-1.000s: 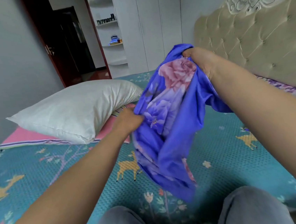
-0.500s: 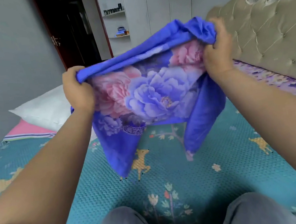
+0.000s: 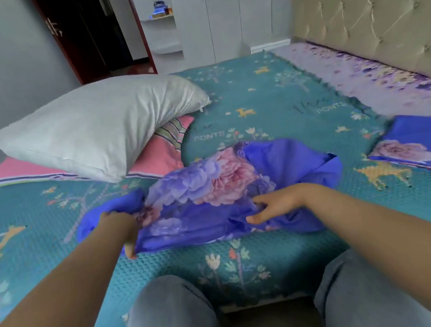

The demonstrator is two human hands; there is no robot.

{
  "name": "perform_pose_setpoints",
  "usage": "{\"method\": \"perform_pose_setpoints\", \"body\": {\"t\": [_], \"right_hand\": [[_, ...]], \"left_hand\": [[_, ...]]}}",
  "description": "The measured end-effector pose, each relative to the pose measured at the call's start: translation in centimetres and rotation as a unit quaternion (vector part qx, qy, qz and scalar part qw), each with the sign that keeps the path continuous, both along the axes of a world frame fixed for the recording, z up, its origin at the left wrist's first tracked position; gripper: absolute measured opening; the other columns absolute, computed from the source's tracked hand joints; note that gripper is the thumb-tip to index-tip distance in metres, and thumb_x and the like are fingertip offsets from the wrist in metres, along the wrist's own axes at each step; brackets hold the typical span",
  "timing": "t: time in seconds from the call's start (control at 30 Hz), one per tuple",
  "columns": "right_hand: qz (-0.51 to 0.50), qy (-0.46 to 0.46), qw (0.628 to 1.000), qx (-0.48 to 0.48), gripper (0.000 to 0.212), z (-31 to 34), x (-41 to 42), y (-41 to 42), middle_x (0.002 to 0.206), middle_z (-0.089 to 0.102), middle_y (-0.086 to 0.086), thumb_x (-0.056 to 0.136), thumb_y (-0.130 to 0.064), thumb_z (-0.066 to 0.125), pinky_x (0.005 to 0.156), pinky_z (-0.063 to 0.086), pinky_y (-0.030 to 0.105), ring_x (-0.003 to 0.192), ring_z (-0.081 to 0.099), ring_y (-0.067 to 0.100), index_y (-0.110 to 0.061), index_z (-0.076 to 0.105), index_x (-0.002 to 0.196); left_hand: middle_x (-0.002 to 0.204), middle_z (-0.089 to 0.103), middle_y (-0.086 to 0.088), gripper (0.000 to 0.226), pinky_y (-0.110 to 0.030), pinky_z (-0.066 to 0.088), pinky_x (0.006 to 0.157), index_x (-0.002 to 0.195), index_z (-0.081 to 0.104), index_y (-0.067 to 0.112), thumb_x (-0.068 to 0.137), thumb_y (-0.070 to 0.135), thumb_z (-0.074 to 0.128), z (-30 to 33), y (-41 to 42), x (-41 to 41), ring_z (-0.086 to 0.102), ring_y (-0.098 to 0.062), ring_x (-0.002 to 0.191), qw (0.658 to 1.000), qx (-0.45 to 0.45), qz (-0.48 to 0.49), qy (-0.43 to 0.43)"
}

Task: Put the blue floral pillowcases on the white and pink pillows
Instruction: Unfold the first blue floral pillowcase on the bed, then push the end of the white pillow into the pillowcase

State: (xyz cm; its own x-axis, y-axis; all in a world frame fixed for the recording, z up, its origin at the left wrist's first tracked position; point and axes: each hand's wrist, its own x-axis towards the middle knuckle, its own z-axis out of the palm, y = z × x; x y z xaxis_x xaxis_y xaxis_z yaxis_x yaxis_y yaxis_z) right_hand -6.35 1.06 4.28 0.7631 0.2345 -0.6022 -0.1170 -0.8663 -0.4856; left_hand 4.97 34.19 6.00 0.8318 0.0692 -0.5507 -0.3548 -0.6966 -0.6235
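A blue floral pillowcase [image 3: 212, 190] lies crumpled on the teal bedspread in front of me. My left hand [image 3: 123, 229] grips its left edge, fingers curled round the cloth. My right hand [image 3: 274, 205] rests on its right part, thumb and fingers pinching a fold. A white pillow [image 3: 98, 125] lies at the left, on top of a pink striped pillow [image 3: 160, 153]. A second blue floral pillowcase [image 3: 417, 142] lies folded flat at the right.
The teal bedspread [image 3: 256, 105] with deer and tree prints covers the bed. A tufted beige headboard [image 3: 379, 13] stands at the right. A dark doorway [image 3: 89, 35] and white shelves [image 3: 165, 22] are behind. My knees [image 3: 171, 314] are at the bed's near edge.
The pillowcase was held up spread between both hands; it has come down and now lies on the bed with both hands low on it. The camera has tilted down.
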Motion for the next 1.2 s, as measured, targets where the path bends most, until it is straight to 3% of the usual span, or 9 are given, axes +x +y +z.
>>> {"method": "perform_pose_setpoints", "body": {"t": [0.07,0.17,0.37,0.53,0.67,0.73,0.9,1.03,1.2], "right_hand": [[-0.022,0.008,1.0,-0.015,0.083,0.5,0.2,0.3,0.143,0.029,-0.015,0.083,-0.071,0.042,0.088,0.041,0.03,0.135,0.032,0.016,-0.025,0.021,0.148],[-0.018,-0.04,0.999,-0.024,0.052,0.1,0.5,0.8,0.102,0.041,-0.017,0.086,-0.066,0.042,0.085,0.04,0.033,0.099,0.047,0.017,-0.024,0.045,0.118],[-0.036,-0.196,0.975,0.1,0.058,-3.0,-0.1,3.0,0.141,0.039,0.005,0.088,-0.003,0.05,0.097,0.035,0.018,0.126,0.042,0.018,-0.008,0.031,0.142],[0.042,-0.267,0.963,0.006,0.061,-5.3,-0.1,3.6,0.154,0.023,-0.006,0.094,-0.044,0.047,0.1,0.04,0.032,0.131,0.04,0.019,-0.026,0.025,0.147],[-0.121,-0.323,0.938,-0.01,0.048,-6.0,2.3,1.1,0.126,0.055,0.003,0.094,-0.059,0.028,0.097,0.042,0.041,0.118,0.051,0.027,-0.026,0.053,0.118],[-0.17,-0.269,0.948,0.007,0.053,-7.5,3.6,-0.8,0.141,0.046,0.006,0.095,-0.057,0.024,0.104,0.037,0.043,0.126,0.045,0.028,-0.028,0.043,0.134],[-0.199,-0.248,0.948,-0.002,0.057,-9.2,4.6,-1.5,0.14,0.049,0.005,0.092,-0.059,0.035,0.1,0.042,0.046,0.124,0.048,0.03,-0.03,0.034,0.141],[-0.263,-0.299,0.916,0.055,0.052,-8.4,5.2,-0.5,0.135,0.052,0.005,0.091,-0.051,0.047,0.096,0.045,0.044,0.119,0.053,0.027,-0.025,0.041,0.137],[-0.292,-0.374,0.875,0.09,0.041,-7.5,5.4,0.6,0.131,0.053,0.007,0.094,-0.029,0.051,0.096,0.044,0.04,0.118,0.051,0.025,-0.021,0.047,0.134]], "left_hand": [[0.143,0.044,0.003,0.1,-0.037,0.036,0.105,0.14,0.04,0.015,0.061,0.066,0.073,0.9,-1.4,0.3,0.044,-0.025,0.128,0.999,0.002,-0.002,0.036],[0.13,0.056,-0.005,0.07,-0.029,0.041,0.095,0.135,0.046,0.014,0.082,0.057,0.059,1.1,-5.4,0.4,0.055,-0.023,0.115,0.975,-0.218,-0.043,-0.019],[0.099,0.066,-0.008,0.054,-0.028,0.049,0.066,0.108,0.059,0.016,0.091,0.062,0.036,-0.2,-16.6,-1.1,0.061,-0.021,0.079,0.773,-0.624,0.102,0.058],[0.112,0.065,-0.011,0.04,-0.026,0.046,0.08,0.118,0.057,0.013,0.078,0.015,0.063,-4.1,-18.3,1.3,0.062,-0.025,0.101,0.832,-0.554,0.015,-0.039],[0.09,0.07,-0.018,0.026,-0.035,0.049,0.079,0.095,0.068,0.012,0.075,0.017,0.053,-4.2,-15.2,3.1,0.065,-0.031,0.09,0.605,-0.716,0.194,-0.289],[0.092,0.069,-0.021,0.024,-0.033,0.045,0.076,0.1,0.065,0.006,0.08,0.011,0.052,-4.5,-14.0,3.9,0.064,-0.033,0.091,0.562,-0.731,0.239,-0.303],[0.119,0.059,-0.016,0.071,-0.044,0.046,0.094,0.131,0.04,0.013,0.073,0.036,0.074,-6.0,-13.4,4.5,0.057,-0.033,0.11,0.634,-0.74,0.165,-0.152],[0.132,0.048,-0.018,0.081,-0.045,0.034,0.103,0.14,0.037,0.006,0.081,0.061,0.048,-3.9,-12.6,5.4,0.043,-0.037,0.122,0.706,-0.574,-0.186,-0.372],[0.153,0.02,-0.021,0.085,-0.053,0.009,0.115,0.147,0.023,0.011,0.077,0.026,0.069,-0.9,-8.5,8.5,0.015,-0.045,0.14,0.753,-0.376,-0.185,-0.507]]}}
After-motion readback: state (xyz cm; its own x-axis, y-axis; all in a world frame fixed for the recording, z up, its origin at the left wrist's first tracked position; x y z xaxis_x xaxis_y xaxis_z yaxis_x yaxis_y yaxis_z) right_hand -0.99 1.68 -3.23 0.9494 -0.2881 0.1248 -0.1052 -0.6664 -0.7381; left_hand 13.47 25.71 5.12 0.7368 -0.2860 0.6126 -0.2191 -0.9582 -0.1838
